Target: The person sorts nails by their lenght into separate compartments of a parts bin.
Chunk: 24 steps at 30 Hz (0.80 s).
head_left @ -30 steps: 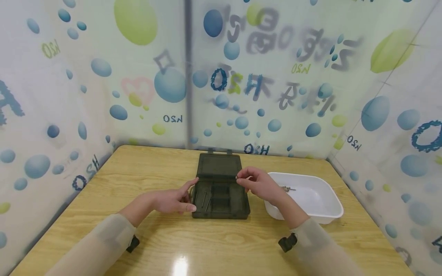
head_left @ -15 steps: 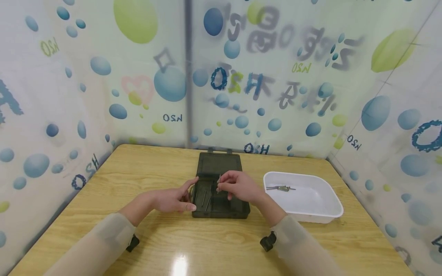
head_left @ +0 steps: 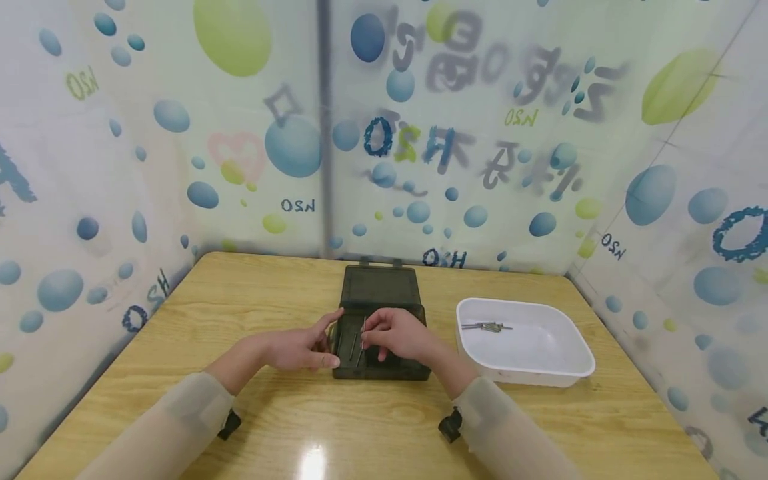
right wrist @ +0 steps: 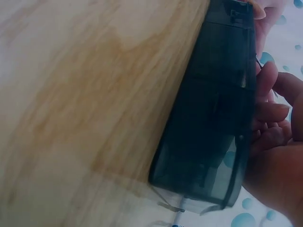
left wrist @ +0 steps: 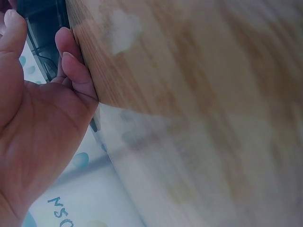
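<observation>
A dark translucent plastic box (head_left: 382, 285) lies on the table with its lid folded back. My right hand (head_left: 399, 331) is over the left compartment and pinches a thin screw (head_left: 363, 327) upright between thumb and fingertips. Below it, a couple of thin screws (head_left: 353, 348) lie inside that compartment. My left hand (head_left: 300, 349) rests against the box's left side, forefinger and thumb stretched out along it. In the left wrist view the other fingers (left wrist: 75, 71) are loosely bent beside the box. The right wrist view shows the box wall (right wrist: 208, 109) from the side, with part of my right hand (right wrist: 274, 165) behind it.
A white plastic tray (head_left: 552, 340) stands right of the box, with several screws (head_left: 489, 327) heaped at its left end. The wooden table (head_left: 252, 413) meets patterned fabric walls (head_left: 240, 167) at the back and both sides.
My right hand has moved left from the box's right edge to over the left compartment, and the screw it pinches has come into view. My left hand has stayed put.
</observation>
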Available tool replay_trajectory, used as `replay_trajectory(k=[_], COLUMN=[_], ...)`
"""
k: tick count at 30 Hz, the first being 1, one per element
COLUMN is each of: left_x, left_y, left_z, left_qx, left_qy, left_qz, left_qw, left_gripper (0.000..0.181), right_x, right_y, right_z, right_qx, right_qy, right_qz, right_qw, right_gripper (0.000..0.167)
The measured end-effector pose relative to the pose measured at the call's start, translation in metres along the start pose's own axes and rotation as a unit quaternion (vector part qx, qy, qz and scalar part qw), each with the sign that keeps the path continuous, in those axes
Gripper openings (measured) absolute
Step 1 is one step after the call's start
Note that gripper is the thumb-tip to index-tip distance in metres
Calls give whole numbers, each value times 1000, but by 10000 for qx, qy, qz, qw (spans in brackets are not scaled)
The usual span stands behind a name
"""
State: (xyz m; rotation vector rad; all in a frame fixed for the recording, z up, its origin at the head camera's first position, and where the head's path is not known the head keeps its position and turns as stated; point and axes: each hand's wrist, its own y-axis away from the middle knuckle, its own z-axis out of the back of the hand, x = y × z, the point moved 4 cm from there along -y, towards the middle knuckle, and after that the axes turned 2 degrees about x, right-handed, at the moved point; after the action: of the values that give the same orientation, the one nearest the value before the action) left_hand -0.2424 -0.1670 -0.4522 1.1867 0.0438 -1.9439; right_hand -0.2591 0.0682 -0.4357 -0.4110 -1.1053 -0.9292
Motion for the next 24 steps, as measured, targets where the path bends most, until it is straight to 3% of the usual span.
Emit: replay_trajectory(k=[10, 16, 20, 24], left_x=[3, 1, 0, -1], left_y=[-1, 0, 1, 2], left_z=[0, 1, 0, 0], left_qx=[-20, -30, -33, -26], left_qy=[66, 66, 87, 114], left_qz=[28, 21, -11, -36], left_qw=[10000, 10000, 10000, 9999], left_gripper=[108, 109, 109, 109], right_x=[-4, -1, -1, -6], right_y=[1, 7, 18, 34], right_z=[1, 6, 20, 48], right_qx=[-72, -29, -74, -283], right_qy=[60, 121, 58, 51], right_qz=[-132, 10, 166, 146], right_qw=[9999, 9999, 9998, 9995], right_gripper=[22, 26, 26, 28])
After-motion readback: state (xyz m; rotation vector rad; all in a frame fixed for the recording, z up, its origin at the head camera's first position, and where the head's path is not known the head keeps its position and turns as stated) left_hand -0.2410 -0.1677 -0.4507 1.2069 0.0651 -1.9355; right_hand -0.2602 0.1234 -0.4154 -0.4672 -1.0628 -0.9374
